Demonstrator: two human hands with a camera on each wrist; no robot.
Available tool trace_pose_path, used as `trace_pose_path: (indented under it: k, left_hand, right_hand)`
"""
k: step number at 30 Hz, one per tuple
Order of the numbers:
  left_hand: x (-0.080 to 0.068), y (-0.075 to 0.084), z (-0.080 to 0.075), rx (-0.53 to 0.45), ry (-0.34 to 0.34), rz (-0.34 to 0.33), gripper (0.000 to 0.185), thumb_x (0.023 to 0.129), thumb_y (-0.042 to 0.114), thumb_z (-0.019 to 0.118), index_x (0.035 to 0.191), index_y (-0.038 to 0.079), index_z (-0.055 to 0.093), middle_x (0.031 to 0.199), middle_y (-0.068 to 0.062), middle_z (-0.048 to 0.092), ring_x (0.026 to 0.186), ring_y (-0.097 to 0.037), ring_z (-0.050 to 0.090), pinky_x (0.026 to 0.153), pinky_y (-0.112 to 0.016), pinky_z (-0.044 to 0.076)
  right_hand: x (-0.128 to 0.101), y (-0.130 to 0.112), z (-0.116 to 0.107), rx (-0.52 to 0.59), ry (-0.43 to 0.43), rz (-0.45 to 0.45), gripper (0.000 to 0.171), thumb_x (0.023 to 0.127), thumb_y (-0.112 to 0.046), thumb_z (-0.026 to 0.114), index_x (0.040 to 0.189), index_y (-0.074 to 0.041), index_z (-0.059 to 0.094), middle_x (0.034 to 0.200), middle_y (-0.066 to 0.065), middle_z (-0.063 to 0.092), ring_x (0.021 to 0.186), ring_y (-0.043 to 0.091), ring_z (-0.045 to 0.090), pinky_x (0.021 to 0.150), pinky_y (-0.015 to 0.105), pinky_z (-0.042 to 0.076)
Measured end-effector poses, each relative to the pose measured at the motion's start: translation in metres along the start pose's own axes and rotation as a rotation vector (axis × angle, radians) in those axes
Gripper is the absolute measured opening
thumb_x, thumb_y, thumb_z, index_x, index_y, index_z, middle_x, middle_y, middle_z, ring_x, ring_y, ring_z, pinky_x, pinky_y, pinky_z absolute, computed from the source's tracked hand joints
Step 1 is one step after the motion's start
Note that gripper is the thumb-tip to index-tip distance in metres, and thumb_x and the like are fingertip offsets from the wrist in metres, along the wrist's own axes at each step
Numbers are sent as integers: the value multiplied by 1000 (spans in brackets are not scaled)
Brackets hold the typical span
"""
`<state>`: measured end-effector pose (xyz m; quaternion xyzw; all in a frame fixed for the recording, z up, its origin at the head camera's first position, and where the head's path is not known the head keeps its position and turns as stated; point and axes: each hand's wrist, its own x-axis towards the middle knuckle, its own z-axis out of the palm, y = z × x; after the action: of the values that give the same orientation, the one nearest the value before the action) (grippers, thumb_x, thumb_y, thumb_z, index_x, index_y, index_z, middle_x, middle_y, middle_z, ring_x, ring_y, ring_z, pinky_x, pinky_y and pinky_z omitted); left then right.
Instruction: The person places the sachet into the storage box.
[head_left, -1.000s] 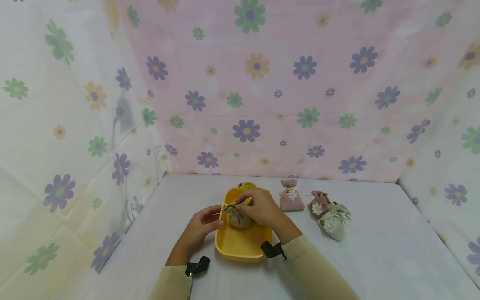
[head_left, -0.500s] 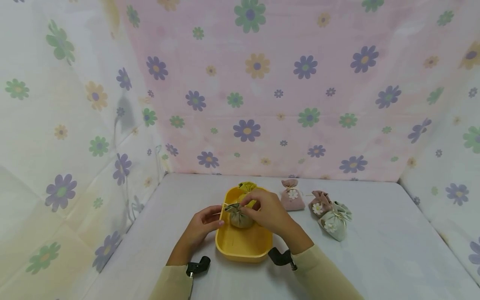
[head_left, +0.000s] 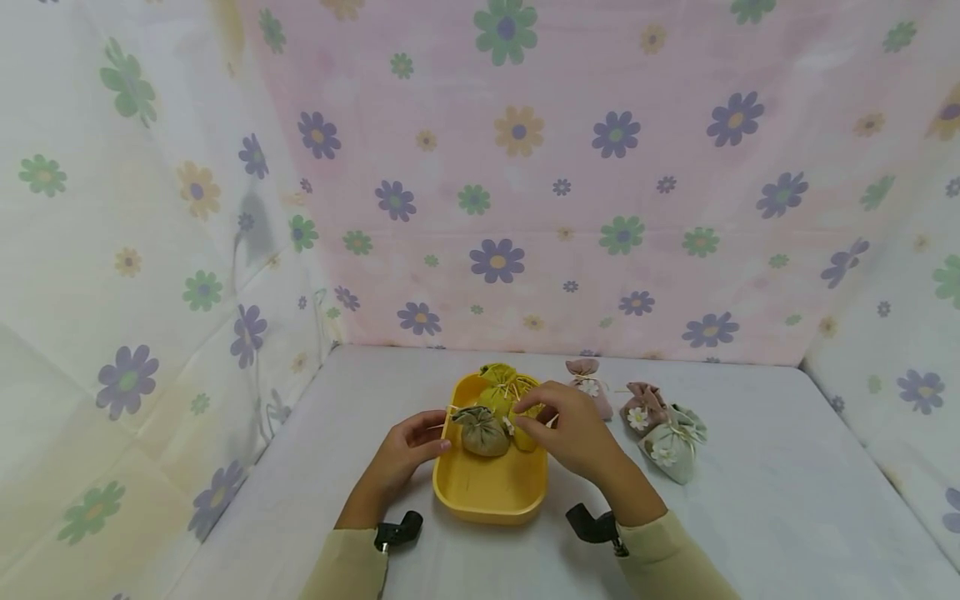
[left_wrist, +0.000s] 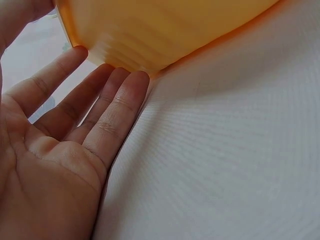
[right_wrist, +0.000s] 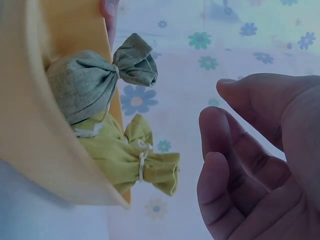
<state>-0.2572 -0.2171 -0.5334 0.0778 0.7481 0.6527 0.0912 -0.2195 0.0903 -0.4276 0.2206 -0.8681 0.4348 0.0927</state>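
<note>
A yellow tray holds a grey-green drawstring pouch and yellow-green pouches beside and behind it. My left hand is at the tray's left side. In the left wrist view its fingertips touch the tray's outer wall with the fingers extended. Over the tray's right rim, my right hand hovers with bent fingers. The right wrist view shows a gap between its thumb and fingers, with nothing in it. There the grey-green pouch lies above the yellow-green ones, their tied necks past the rim.
Right of the tray stands a pink pouch, partly covered by my right hand. Farther right, a dusky pink pouch and a pale green pouch lie against each other on the white table. Flower-patterned cloth encloses the table's back and sides.
My right hand has let go of the grey-green pouch's neck and moved right, uncovering yellow-green pouches. The grey-green pouch stays in the tray. My left hand has kept its place.
</note>
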Motion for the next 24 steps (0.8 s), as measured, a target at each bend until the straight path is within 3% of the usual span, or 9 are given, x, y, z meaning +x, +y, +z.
trace_pose_path:
  k: [10,17,24]
  left_hand:
    - [0,-1,0,-7,-12,1,55,90,24,82,141,18,60,146,-4,60,137,-25,58,109,-34,53]
    - [1,-1,1,-4,-1,5,54,89,24,82,139,18,62,144,-2,62,135,-25,59,107,-33,54]
    - [1,0,0,-8,2,-13,54,88,26,84,137,21,63,143,1,63,135,-22,59,109,-36,52]
  right_hand:
    - [-10,14,-15,-33,37,-10,15,91,-24,81,99,-35,75,101,-14,71,76,6,65,62,25,57]
    - [-16,26,-39,-43,26,16,12,93,-23,79,103,-29,76,101,-14,71,87,5,67,75,26,60]
    - [-19,38,-60,-72,107,66,14,92,-26,81,105,-25,77,101,-10,75,91,10,69,77,24,60]
